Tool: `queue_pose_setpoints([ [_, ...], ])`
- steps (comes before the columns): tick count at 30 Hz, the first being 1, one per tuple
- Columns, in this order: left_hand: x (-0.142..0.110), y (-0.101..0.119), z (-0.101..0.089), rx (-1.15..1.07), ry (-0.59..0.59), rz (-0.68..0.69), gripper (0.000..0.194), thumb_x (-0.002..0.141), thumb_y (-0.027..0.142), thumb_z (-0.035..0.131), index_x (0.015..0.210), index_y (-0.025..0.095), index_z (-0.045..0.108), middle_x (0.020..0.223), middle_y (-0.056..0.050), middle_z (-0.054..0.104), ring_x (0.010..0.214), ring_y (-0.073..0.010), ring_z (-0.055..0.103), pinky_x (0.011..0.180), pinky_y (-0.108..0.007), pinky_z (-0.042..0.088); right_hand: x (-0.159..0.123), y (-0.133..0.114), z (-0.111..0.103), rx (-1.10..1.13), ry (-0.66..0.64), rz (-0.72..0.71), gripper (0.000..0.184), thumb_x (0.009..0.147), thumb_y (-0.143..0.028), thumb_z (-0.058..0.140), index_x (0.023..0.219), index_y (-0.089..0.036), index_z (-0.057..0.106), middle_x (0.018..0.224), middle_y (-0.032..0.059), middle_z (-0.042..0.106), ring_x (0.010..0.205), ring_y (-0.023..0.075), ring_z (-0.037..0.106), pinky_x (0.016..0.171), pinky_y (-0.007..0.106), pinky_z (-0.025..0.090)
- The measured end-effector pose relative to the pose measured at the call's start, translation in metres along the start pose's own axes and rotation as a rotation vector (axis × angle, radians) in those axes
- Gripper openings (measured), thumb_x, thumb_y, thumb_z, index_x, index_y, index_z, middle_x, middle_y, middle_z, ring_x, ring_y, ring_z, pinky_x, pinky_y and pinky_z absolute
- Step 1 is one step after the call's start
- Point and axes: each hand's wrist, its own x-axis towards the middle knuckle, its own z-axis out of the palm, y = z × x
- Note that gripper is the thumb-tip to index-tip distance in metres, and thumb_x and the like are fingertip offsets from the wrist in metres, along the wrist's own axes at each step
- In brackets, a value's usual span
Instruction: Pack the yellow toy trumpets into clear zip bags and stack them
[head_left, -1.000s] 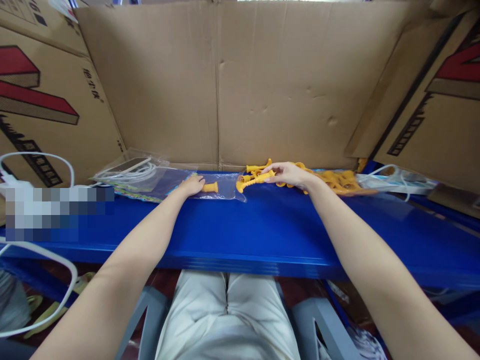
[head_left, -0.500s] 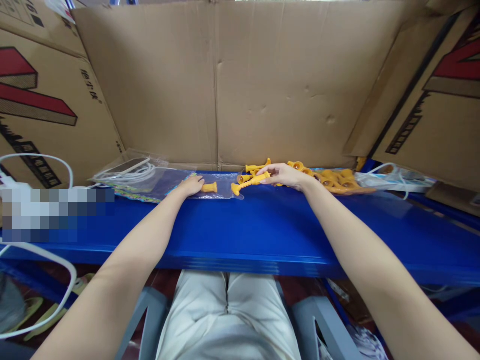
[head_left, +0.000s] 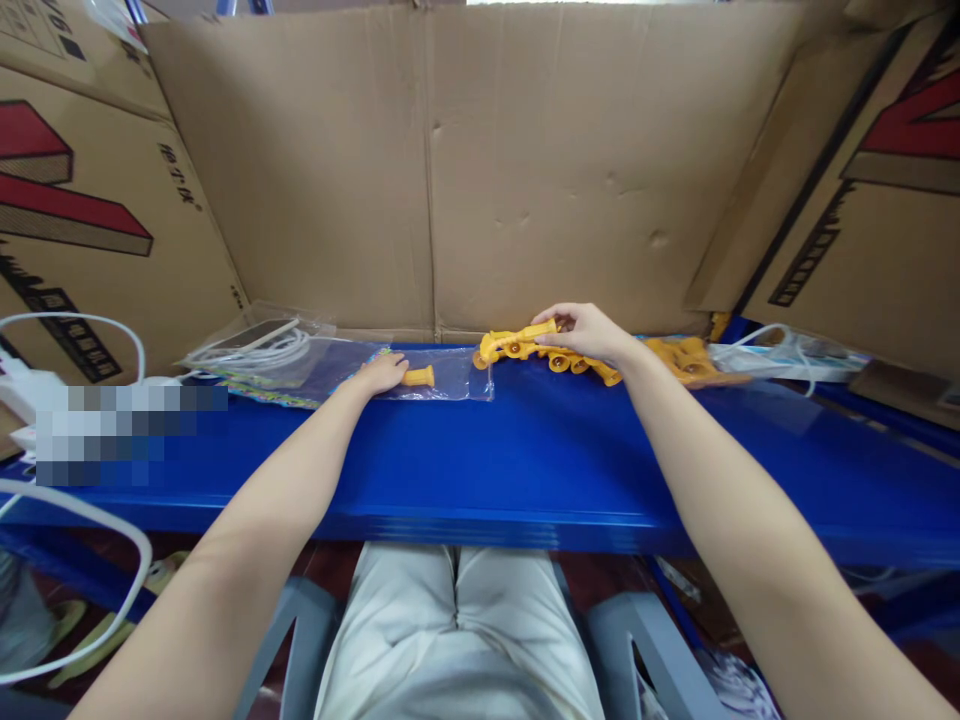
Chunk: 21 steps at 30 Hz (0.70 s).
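Observation:
My left hand lies on a clear plastic bag on the blue table, its fingers closed around a short yellow plastic piece inside the bag. My right hand pinches a long yellow plastic piece and holds it just above the table, beside the bag's open end. A heap of the same yellow pieces lies behind and to the right of that hand.
Cardboard walls close off the back and both sides. A stack of clear bags with white cable lies at the left. More white cable sits at the right. A grey chair and my light trousers are below the table.
My right hand has lifted the long yellow piece off the table and drawn it slightly back and to the right. The left hand has stayed on the bag.

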Motion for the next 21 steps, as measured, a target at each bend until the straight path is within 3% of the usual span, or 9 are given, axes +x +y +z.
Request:
queue_pose_setpoints([
  [4, 0.000, -0.001, 0.001, -0.014, -0.005, 0.001, 0.055, 0.095, 0.037, 0.024, 0.142, 0.018, 0.044, 0.151, -0.005, 0.036, 0.140, -0.0193, 0.032, 0.113, -0.033, 0.026, -0.005, -0.004, -0.004, 0.074, -0.155, 0.010, 0.038, 0.067, -0.028, 0.074, 0.103, -0.019, 0.069, 0.086, 0.0041, 0.070, 0.075, 0.0155, 0.063, 0.066, 0.025, 0.050],
  [8, 0.001, -0.001, 0.001, -0.019, -0.013, -0.002, 0.056, 0.095, 0.038, 0.022, 0.143, 0.017, 0.042, 0.152, -0.006, 0.035, 0.141, -0.0194, 0.030, 0.114, -0.035, 0.024, -0.005, -0.002, 0.008, -0.033, -0.247, 0.022, 0.032, 0.067, -0.026, 0.073, 0.098, -0.020, 0.070, 0.085, 0.0019, 0.070, 0.070, 0.0127, 0.061, 0.063, 0.023, 0.048],
  [14, 0.000, 0.002, -0.001, -0.004, -0.023, -0.001, 0.055, 0.095, 0.036, 0.022, 0.143, 0.017, 0.043, 0.152, -0.005, 0.035, 0.141, -0.0185, 0.030, 0.114, -0.034, 0.024, 0.004, 0.007, 0.046, -0.142, -0.072, -0.006, 0.025, 0.070, -0.020, 0.070, 0.094, -0.015, 0.070, 0.086, 0.0025, 0.070, 0.075, 0.0137, 0.061, 0.071, 0.025, 0.048],
  [21, -0.004, 0.010, -0.002, 0.022, -0.032, 0.027, 0.054, 0.095, 0.039, 0.026, 0.141, 0.021, 0.045, 0.151, -0.004, 0.037, 0.139, -0.0200, 0.033, 0.112, -0.034, 0.027, -0.002, -0.010, 0.083, -0.259, 0.062, 0.036, 0.028, 0.075, -0.020, 0.067, 0.102, -0.012, 0.069, 0.091, 0.0083, 0.071, 0.083, 0.0187, 0.064, 0.079, 0.030, 0.048],
])
